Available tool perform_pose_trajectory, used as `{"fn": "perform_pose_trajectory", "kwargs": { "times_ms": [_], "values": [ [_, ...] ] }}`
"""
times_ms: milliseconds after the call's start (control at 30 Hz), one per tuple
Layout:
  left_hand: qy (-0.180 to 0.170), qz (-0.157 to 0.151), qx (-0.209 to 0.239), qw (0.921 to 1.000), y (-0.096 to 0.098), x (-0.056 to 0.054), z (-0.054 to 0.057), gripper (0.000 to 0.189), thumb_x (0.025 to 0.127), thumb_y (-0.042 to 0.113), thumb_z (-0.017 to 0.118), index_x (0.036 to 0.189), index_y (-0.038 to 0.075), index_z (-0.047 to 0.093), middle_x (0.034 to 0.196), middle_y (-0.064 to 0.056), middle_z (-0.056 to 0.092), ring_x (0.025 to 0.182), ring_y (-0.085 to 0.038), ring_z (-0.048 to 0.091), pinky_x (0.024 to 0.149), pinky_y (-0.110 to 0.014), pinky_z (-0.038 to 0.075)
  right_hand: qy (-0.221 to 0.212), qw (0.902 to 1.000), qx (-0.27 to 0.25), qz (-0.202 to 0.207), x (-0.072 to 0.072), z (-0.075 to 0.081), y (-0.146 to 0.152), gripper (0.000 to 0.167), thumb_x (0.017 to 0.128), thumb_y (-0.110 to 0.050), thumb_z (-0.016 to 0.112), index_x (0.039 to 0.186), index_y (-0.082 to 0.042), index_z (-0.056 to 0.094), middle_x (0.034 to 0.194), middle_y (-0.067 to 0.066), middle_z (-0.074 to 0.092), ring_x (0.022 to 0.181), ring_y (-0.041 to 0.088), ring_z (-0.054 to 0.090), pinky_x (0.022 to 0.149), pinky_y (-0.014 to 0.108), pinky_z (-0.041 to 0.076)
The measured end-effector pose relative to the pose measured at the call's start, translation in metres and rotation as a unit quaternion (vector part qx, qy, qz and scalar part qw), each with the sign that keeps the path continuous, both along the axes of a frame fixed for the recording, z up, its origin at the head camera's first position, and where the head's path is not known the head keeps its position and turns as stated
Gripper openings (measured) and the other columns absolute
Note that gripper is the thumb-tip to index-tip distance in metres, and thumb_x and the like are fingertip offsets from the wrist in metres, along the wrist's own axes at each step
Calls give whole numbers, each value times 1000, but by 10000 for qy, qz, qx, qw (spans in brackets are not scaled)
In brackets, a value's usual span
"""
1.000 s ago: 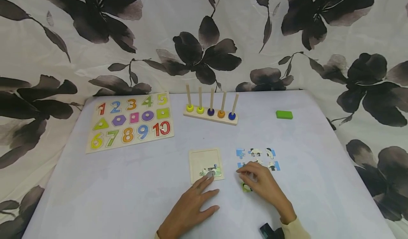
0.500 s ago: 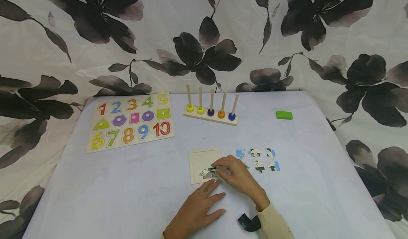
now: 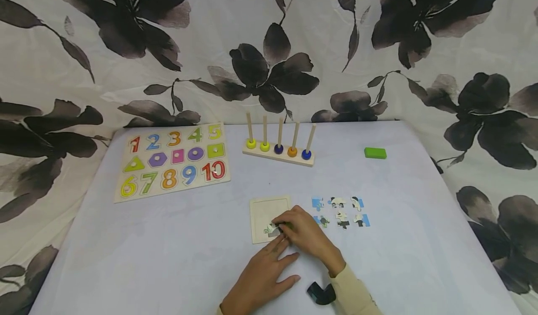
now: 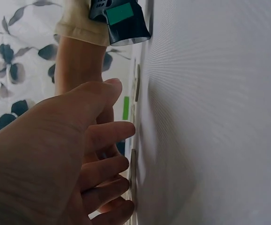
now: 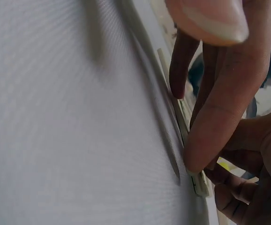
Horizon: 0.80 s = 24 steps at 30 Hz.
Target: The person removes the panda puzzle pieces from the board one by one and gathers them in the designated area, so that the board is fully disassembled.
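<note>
A square wooden jigsaw tray (image 3: 258,212) lies near the table's middle, with a grey-and-green piece (image 3: 273,231) in its lower part. At the tray's lower right my right hand (image 3: 310,236) pinches a small green puzzle piece (image 3: 288,225), mostly hidden by the fingers. My left hand (image 3: 262,275) touches the tray's near edge with its fingertips, the thumb spread away; its fingers also show extended in the left wrist view. In the right wrist view the left hand's finger (image 5: 220,112) meets the tray edge (image 5: 199,185). Several loose panda puzzle pieces (image 3: 337,203) lie right of the tray.
A wooden number board (image 3: 168,161) lies at the back left. Behind the tray stands a peg stand (image 3: 277,155) with coloured rings. A green block (image 3: 375,153) sits at the back right. A black wrist camera (image 3: 321,294) hangs under the right wrist.
My right hand has moved left from the loose pieces to the tray, bringing the green piece from beside them. My left hand has slid slightly right along the tray's near edge.
</note>
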<state>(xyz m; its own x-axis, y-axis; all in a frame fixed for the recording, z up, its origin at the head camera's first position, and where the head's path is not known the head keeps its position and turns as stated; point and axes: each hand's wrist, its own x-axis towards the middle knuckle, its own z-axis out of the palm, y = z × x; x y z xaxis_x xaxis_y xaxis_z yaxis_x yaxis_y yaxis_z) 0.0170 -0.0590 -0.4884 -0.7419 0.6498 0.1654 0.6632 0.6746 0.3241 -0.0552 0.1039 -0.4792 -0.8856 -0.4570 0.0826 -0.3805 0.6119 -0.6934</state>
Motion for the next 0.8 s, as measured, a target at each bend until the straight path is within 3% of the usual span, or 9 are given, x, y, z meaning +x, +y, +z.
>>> {"fn": "perform_pose_trajectory", "kwargs": {
  "times_ms": [367,800],
  "values": [
    [156,108,-250,9995,4,-1,4,45,89,49,62,118,16,70,138,-8,54,133,-24,44,108,-37,38,46,9999,-47,-121,2,-1,1,21,91,-6,63,105,-17,74,97,-9,69,84,4,49,72,23,47],
    [157,43,-306,9994,4,-3,1,48,88,51,62,119,15,69,139,-8,53,134,-24,43,109,-38,37,-83,9997,-171,-181,1,-1,0,24,92,-2,59,103,-17,74,96,-9,69,84,4,49,72,23,47]
  ]
}}
